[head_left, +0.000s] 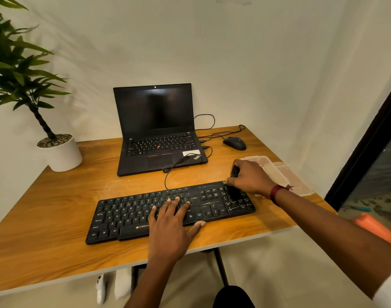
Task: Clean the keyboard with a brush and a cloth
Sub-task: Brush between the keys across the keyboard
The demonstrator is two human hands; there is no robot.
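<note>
Closest to the camera, the left hand [172,221] lies flat on the black keyboard [132,215], fingers spread wide across the middle keys, thumb out over the front edge — it pins the board and grips nothing. The keyboard sits at a slight slant on the wooden table [45,230], left end nearer the viewer, right end farther away, and pale dusty smears show across its right-hand keys.

Over at that right end, the right hand [250,176] is curled tight around a dark brush [234,172], the handle poking up out of the fist and the dark bristles down on the number pad. A red band [275,193] circles that wrist.

Just behind the right hand, a clear plastic container [276,170] stands on the table's right edge, with its flat lid [299,185] lying beside it. No cloth can be made out from here.

The keyboard's cable [174,167] loops up from its back edge toward the open laptop [154,130], screen dark, set back at the middle of the table. To the right of the laptop a black mouse [234,143] rests with its own wire trailing behind. Far left — a white pot [61,156] with a green plant [19,70], against the pale wall.
</note>
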